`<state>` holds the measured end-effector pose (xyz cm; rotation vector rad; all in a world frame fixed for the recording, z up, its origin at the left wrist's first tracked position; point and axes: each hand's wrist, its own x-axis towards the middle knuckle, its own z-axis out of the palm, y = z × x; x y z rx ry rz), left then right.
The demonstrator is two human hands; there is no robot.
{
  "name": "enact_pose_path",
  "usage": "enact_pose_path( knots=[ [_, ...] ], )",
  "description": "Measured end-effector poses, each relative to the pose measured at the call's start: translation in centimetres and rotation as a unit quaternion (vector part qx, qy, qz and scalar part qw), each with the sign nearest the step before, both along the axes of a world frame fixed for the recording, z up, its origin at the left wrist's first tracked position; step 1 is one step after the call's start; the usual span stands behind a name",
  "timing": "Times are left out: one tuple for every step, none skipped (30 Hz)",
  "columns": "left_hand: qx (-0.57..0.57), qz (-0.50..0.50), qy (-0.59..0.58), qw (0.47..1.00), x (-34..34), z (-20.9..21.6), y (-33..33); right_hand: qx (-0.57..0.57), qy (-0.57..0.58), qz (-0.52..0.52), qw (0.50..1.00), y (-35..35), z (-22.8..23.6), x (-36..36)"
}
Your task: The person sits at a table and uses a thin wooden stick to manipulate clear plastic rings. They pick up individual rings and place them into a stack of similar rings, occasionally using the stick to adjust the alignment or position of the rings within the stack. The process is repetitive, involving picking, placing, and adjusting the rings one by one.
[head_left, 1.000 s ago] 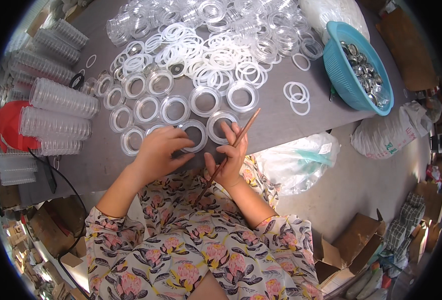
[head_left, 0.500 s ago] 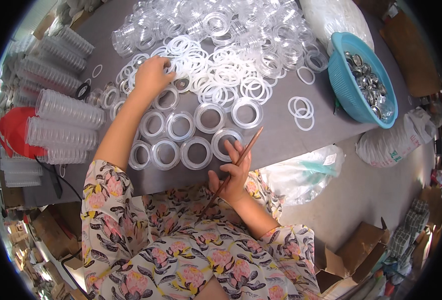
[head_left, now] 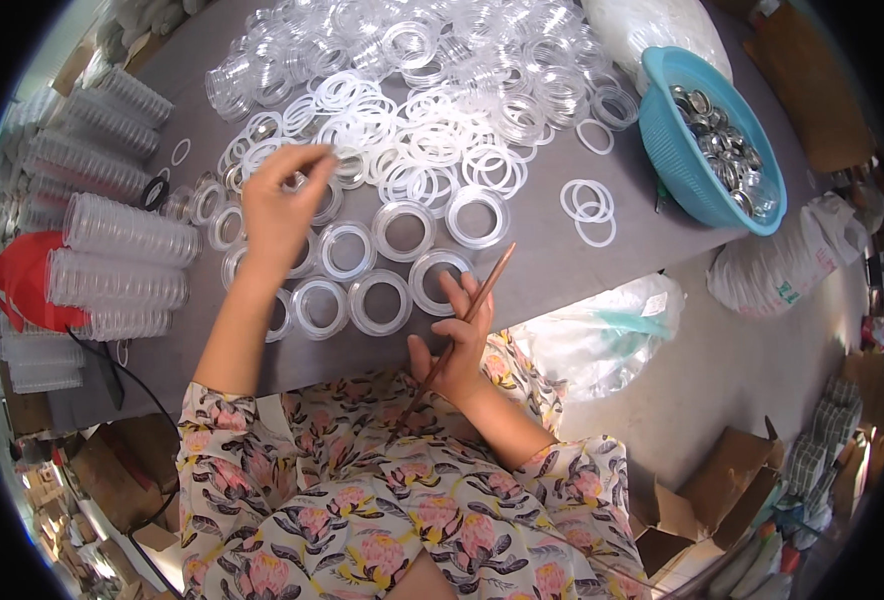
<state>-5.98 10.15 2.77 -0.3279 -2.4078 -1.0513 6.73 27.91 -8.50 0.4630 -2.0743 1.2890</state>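
Head view showing left hand point(head_left: 280, 205) pinching a clear ring point(head_left: 314, 172) above the ring rows on the grey surface point(head_left: 552, 260), right hand point(head_left: 457, 345) gripping a brown stick point(head_left: 482, 295) at its near edge.

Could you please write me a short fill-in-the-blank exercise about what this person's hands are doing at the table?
1. The right hand holds a thin brown ____.
2. The left hand is raised over the clear plastic ____ on the grey table.
3. The basket of metal lids is ____ in colour.

Missing words: stick; rings; blue
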Motion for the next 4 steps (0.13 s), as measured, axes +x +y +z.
enact_pose_path(
  knots=[
    [0.007,-0.024,-0.025,0.999,1.0,0.3,1.3,-0.032,0.000,-0.005,0.999,0.0,-0.2,0.1],
    [-0.016,-0.077,0.008,0.997,1.7,0.2,2.3,-0.063,0.001,-0.009,0.998,0.1,-0.5,0.1],
    [-0.038,-0.131,0.041,0.990,2.1,-0.3,3.3,-0.094,0.002,-0.014,0.995,0.2,-0.7,0.2],
    [-0.036,-0.135,0.042,0.989,2.1,-0.2,3.6,-0.120,-0.001,-0.024,0.993,0.5,-0.9,0.2]
  ],
)
